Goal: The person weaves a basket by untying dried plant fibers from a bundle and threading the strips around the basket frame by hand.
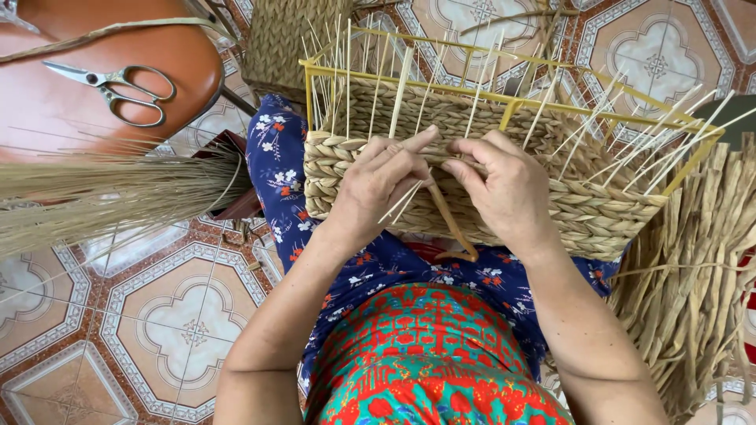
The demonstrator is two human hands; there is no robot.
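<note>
A half-woven straw basket (583, 212) on a yellow wire frame (504, 101) rests on my lap, with thin pale stakes (402, 86) sticking up along its rim. My left hand (378, 189) grips the near wall of the basket, fingers pinching a few loose stakes. Close beside it, my right hand (508, 193) pinches a brown weaving strand (453, 224) that hangs down in front of the basket wall. The two hands almost touch at the fingertips.
A pair of scissors (118, 88) lies on a brown stool seat (71, 102) at upper left. A bundle of thin dry reeds (102, 193) lies to the left, a heap of flat dried leaves (697, 267) to the right. The floor (165, 330) is patterned tile.
</note>
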